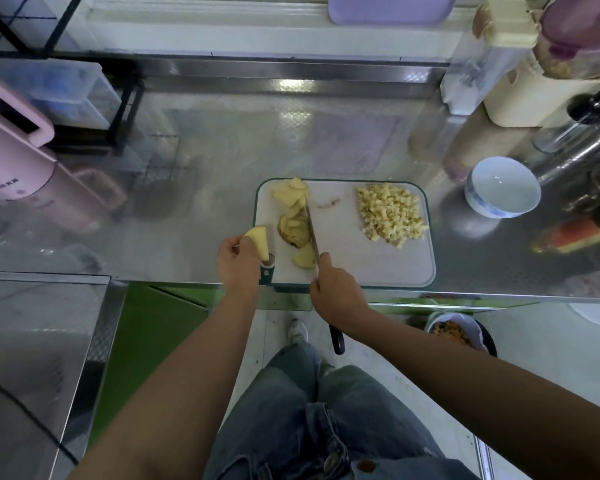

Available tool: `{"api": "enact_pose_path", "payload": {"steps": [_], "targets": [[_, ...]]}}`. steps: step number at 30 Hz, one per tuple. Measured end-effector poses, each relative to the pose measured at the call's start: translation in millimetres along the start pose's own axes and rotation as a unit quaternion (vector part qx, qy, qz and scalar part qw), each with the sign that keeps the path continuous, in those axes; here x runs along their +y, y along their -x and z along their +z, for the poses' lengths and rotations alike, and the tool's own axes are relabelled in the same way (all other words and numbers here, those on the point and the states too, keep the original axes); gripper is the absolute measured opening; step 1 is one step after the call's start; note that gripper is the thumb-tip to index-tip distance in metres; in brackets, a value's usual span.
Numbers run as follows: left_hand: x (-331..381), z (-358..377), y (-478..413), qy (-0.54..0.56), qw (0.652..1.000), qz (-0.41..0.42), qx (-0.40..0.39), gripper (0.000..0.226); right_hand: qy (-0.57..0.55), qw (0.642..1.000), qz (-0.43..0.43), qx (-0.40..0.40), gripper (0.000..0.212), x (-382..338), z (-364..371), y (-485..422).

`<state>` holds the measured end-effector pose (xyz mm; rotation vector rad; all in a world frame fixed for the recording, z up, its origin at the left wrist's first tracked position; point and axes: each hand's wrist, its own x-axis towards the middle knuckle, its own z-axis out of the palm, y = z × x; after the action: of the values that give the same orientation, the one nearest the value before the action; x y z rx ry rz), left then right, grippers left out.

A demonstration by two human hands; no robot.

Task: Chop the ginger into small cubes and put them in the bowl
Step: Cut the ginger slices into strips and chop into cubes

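Left hand pinches a pale yellow peeled ginger chunk over the near-left edge of the white, teal-rimmed plastic chopping board. Right hand is wrapped round a slim steel knife, its blade lying among flat ginger slices on the board's left side. A heap of small ginger cubes sits on the right side, with the white blue-patterned ceramic bowl standing apart beyond it. Assessed: ginger light, stiff and fibrous, cut faces likely damp-slick; hold flat side down, fingertips behind the blade line.

A steel counter carries cutting board, bowl, pink appliance.
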<state>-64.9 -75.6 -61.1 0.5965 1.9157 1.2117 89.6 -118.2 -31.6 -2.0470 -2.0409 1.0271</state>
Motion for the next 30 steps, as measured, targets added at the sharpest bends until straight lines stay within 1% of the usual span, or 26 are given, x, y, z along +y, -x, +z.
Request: {"api": "enact_pose_path", "payload": {"steps": [2, 4, 8, 11, 14, 19, 22, 25, 27, 30], "targets": [[0.4, -1.9, -2.4, 0.015, 1.0, -0.012, -0.011, 0.017, -0.016, 1.0, -0.005, 0.0, 0.018, -5.4, 3.1, -0.8], [0.4, -3.2, -3.6, 0.026, 0.999, -0.02, -0.02, 0.014, -0.036, 0.999, -0.002, 0.013, 0.01, -3.1, 0.4, -1.6], [-1.2, -3.9, -4.4, 0.056, 0.998, -0.037, -0.02, 0.006, -0.022, 0.998, 0.015, 0.055, 0.011, 10.8, -8.6, -1.7], [0.1, -2.3, -2.1, 0.051, 0.998, -0.039, -0.02, 0.005, -0.003, 0.999, 0.025, 0.048, 0.016, 7.4, -6.2, -1.7], [2.7, -2.2, -1.4, 0.047, 0.998, -0.043, -0.021, 0.006, -0.014, 0.999, 0.028, 0.031, 0.015, -2.8, -0.7, -0.3], [3.2, -3.8, -0.2, 0.031, 0.998, -0.05, -0.026, 0.008, -0.017, 1.0, 0.015, 0.009, 0.014, -14.4, 7.5, 6.3], [4.9, -2.7, 0.6, -0.008, 0.999, -0.044, -0.023, 0.014, -0.016, 1.0, 0.007, 0.025, 0.013, -8.0, 0.8, 4.8], [8.8, 1.7, 2.7, -0.059, 0.998, -0.02, -0.011, 0.019, 0.015, 0.999, 0.002, 0.046, 0.016, 7.7, -9.1, 3.0], [12.2, 5.8, 4.1, -0.084, 0.996, 0.005, -0.006, 0.019, 0.032, 0.998, -0.006, 0.044, 0.015, 14.6, -11.1, 3.1], [18.8, 16.3, 3.3, -0.078, 0.996, 0.018, -0.028, 0.011, 0.022, 0.999, -0.029, 0.029, 0.011, 17.3, -12.8, 3.1]]}}
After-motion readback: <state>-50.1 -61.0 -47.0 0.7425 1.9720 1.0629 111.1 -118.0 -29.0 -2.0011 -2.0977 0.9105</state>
